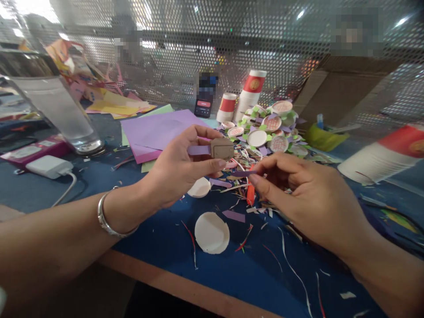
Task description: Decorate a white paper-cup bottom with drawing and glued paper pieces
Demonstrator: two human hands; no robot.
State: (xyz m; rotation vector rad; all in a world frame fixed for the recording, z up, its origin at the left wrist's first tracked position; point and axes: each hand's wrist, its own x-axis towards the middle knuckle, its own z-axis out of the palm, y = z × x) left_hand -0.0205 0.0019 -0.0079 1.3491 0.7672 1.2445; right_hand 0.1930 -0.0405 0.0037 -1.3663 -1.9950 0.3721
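Here's the left hand (180, 165), wearing a silver bangle (106, 216) at the wrist, and it has a small brown piece (222, 148) gripped between thumb and fingers. A purple tab (199, 150) runs from that piece back toward the palm; whether the two are joined, I can't tell. Over to the right hand (301, 190), fingers curled, thumb and forefinger pinching a narrow purple strip (243, 173), its free end pointing at the left hand, just beside the brown piece but seemingly apart from it.

Right under the right fingertips lies an orange-red object (251, 195), partly covered, among a litter of paper scraps (243, 190). Just below the left hand sits a small white disc (199, 188), and nearer the body, between the two wrists, a larger white disc (212, 232) lies on the blue table (159, 247), with a pointed purple piece (233, 216) near it.

Beyond the left hand, purple sheets (165, 128) spread out; to its left stands a clear glass (71, 119), a white charger (49, 168) lying in front. Beyond the right hand rises a heap of paper discs (271, 130) with green and purple tabs, two stacks of red-and-white cups (253, 86) behind it, and another cup stack (380, 154) leans off to its right.
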